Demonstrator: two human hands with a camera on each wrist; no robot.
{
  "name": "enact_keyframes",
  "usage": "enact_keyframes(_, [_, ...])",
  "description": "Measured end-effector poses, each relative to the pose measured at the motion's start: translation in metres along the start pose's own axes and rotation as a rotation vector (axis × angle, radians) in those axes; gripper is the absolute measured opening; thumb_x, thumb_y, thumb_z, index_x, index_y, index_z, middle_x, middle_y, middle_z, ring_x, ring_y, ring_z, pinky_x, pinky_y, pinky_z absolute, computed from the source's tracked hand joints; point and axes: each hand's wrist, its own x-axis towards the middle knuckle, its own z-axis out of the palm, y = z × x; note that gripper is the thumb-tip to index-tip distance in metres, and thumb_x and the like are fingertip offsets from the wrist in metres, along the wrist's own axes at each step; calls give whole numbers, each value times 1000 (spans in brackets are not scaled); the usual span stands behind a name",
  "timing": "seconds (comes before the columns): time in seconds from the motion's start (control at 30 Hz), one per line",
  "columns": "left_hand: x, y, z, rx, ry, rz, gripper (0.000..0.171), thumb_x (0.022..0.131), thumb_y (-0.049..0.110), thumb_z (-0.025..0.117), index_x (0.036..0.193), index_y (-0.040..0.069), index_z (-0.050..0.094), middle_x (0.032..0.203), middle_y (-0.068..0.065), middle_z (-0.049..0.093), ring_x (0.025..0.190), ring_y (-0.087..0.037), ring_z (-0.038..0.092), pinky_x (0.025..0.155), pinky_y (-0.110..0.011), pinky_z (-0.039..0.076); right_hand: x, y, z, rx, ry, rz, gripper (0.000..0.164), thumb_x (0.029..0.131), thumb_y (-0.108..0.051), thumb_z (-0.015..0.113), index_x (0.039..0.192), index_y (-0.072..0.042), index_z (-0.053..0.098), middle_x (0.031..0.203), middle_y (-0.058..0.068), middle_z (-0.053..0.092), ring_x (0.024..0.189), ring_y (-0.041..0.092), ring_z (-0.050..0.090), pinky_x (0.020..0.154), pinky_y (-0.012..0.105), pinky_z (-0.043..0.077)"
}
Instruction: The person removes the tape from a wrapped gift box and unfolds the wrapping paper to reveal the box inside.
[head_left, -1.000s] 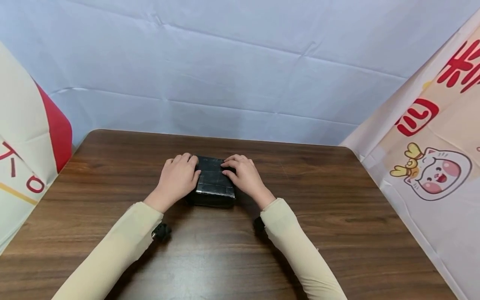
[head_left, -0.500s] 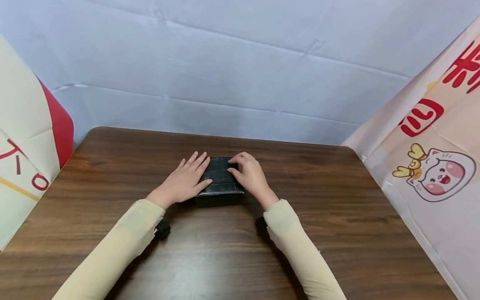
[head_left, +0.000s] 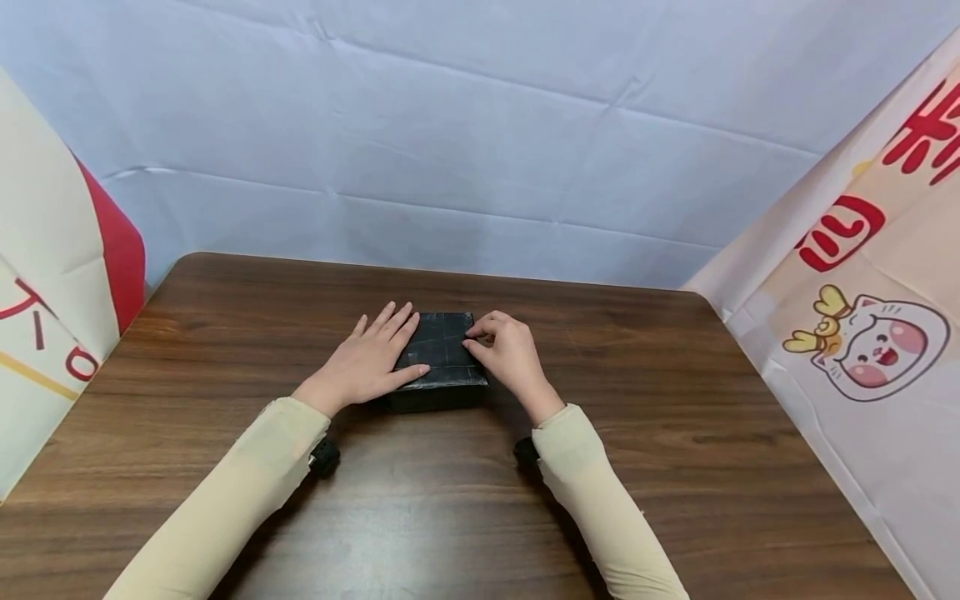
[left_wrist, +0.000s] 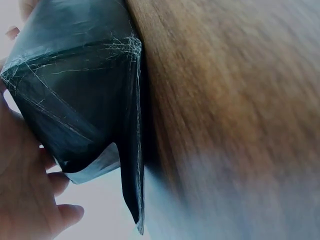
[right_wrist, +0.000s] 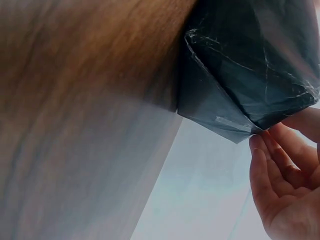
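A box-shaped package (head_left: 438,346) in creased, shiny black wrapping lies on the table, near its middle. My left hand (head_left: 367,358) rests on its left part with fingers spread, the thumb along the front top edge. In the left wrist view, the left end of the package (left_wrist: 75,105) shows a loose flap (left_wrist: 131,170) standing away from it. My right hand (head_left: 510,350) is at the right top edge, thumb and forefinger pinching the wrapping there. The right wrist view shows the fingers (right_wrist: 280,155) curled at a folded flap (right_wrist: 215,107); the exact grip is partly hidden.
The package is on a brown wood-grain table (head_left: 675,417) with rounded far corners. A pale cloth backdrop (head_left: 450,125) hangs behind it. Printed banners hang at the left (head_left: 45,250) and right (head_left: 870,275). Small black devices sit under both cuffs.
My left hand has gone from gripping the package's side to lying spread on its top. The package has shifted slightly right. My right fingers have drawn together at the right edge.
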Motion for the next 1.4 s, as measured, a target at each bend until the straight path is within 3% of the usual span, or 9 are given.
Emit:
enact_keyframes(0.5, [-1, 0, 2, -21, 0, 7, 82, 94, 59, 40, 152, 7, 15, 157, -11, 7, 144, -29, 0, 111, -56, 8, -3, 3, 1, 22, 5, 27, 6, 85, -8, 70, 87, -6, 75, 92, 4, 65, 81, 18, 64, 72, 30, 53])
enact_keyframes(0.7, [-1, -1, 2, -16, -2, 1, 83, 94, 60, 39, 152, 7, 14, 158, -11, 5, 144, -29, -1, 111, -55, 7, -4, 2, -1, 58, -25, 23, 11, 81, -16, 76, 87, -6, 73, 92, 4, 63, 80, 18, 63, 73, 32, 54])
enact_keyframes(0.93, [-1, 0, 1, -21, 8, 7, 82, 94, 58, 41, 152, 6, 15, 157, -12, 7, 144, -30, 1, 111, -56, 8, -6, -2, 4, -56, 27, 13, 7, 83, -14, 74, 82, -9, 70, 89, 3, 62, 72, 16, 59, 66, 30, 51])
enact_keyframes(1.13, [3, 9, -5, -9, -34, -47, 81, 94, 54, 45, 151, 3, 18, 157, -14, 9, 143, -31, 1, 112, -54, 7, -7, -6, 7, -210, 48, -23, 6, 85, -13, 69, 81, -9, 68, 88, 4, 62, 55, 10, 49, 52, 27, 44])
enact_keyframes(1.27, [5, 18, -9, 8, -42, -77, 81, 94, 52, 47, 149, 0, 21, 156, -17, 12, 143, -33, 7, 112, -54, 8, -8, -8, 6, -200, 42, -12, 8, 85, -16, 71, 82, -8, 68, 88, 4, 60, 54, 10, 48, 52, 26, 44])
enact_keyframes(1.4, [4, 20, -9, 49, -9, -80, 81, 94, 54, 46, 149, 0, 23, 156, -17, 12, 143, -33, 11, 111, -55, 10, -7, -9, 5, -186, 43, -23, 9, 86, -16, 70, 83, -8, 68, 89, 5, 59, 59, 12, 50, 55, 28, 45])
